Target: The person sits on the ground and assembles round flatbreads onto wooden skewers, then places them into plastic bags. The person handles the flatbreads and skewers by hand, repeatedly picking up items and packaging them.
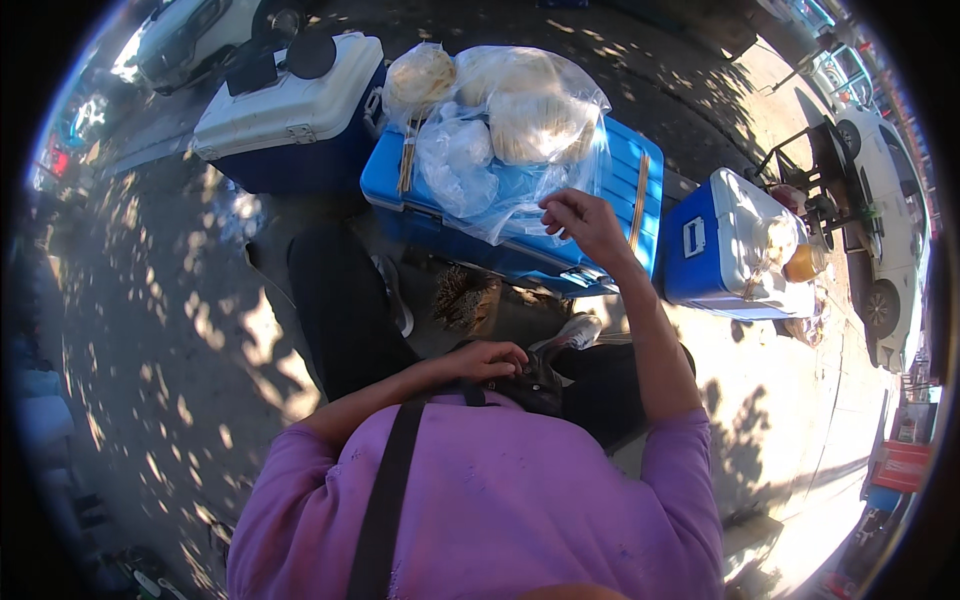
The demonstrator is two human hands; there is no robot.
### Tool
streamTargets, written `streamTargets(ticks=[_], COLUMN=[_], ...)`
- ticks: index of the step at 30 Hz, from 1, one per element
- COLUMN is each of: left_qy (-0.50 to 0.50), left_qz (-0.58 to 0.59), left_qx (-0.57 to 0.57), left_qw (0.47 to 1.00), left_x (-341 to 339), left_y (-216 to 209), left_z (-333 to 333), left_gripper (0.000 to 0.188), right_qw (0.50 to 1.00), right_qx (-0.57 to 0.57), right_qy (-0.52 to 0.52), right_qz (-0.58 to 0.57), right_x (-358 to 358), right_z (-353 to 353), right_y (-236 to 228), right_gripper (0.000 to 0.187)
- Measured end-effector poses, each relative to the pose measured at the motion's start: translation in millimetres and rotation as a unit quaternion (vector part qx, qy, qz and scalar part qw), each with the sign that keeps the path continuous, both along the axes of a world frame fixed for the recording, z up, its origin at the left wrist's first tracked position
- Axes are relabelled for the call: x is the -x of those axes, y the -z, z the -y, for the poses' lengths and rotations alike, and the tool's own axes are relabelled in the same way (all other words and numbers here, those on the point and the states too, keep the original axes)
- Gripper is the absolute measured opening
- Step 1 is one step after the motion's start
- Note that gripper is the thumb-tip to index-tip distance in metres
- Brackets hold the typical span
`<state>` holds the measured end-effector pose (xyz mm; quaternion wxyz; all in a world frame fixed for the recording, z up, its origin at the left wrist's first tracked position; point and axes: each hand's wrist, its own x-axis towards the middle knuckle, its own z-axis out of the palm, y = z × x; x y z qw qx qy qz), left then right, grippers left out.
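Note:
My right hand (580, 222) hovers over the front edge of a blue cooler (628, 180), its fingers loosely bent and slightly apart, with nothing visible in them. Nearest to it is a clear plastic bag (455, 165), crumpled on the lid. Larger clear bags of pale, rounded food (540, 125) stand behind, and another pale bundle (420, 78) sits at the left. Thin wooden sticks (407, 158) lie at the lid's left, with more brown sticks (640, 200) along its right side. My left hand (487, 360) rests with fingers stretched out on a black bag (535, 388) at my lap.
A white-lidded dark blue cooler (290, 100) stands at the left with dark objects on top. To the right, another blue and white cooler (715, 245) carries jars, one orange-brown (803, 264). Beyond it are a dark metal cart (825, 175) and a parked white car (890, 220).

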<state>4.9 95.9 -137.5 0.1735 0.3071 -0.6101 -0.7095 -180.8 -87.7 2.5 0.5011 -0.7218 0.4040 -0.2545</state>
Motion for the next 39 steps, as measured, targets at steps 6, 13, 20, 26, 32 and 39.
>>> streamTargets(ticks=[6,13,20,26,32,39], left_qy=[0.008,-0.073,-0.100,-0.040,-0.062,-0.063], left_qz=[-0.033,-0.099,-0.146,0.063,-0.057,-0.026], left_qx=[0.054,0.000,0.014,0.027,-0.076,-0.082], left_qw=[0.998,0.992,0.984,0.997,0.994,0.994], left_x=[-14.9,-45.5,-51.5,-58.5,-58.5,-54.9], left_y=[-4.0,1.0,20.5,-31.9,8.5,4.5], left_z=[-4.2,-8.7,-9.8,-3.2,1.1,6.9], left_gripper=[0.031,0.028,0.026,0.024,0.030,0.033], right_qw=[0.976,0.925,0.912,0.937,0.908,0.923], right_qx=[0.195,0.225,0.238,-0.138,-0.268,-0.128], right_qy=[-0.097,0.077,0.148,0.277,0.085,0.013], right_qz=[-0.021,-0.298,-0.300,0.161,0.311,0.362], right_x=[-178.5,-261.8,-274.9,-272.1,-252.9,-107.6], right_z=[-7.6,54.6,70.8,78.3,55.0,-27.8], right_y=[17.1,31.2,81.7,66.0,7.6,-70.7], right_gripper=[0.028,0.059,0.075,0.046,0.022,0.044])
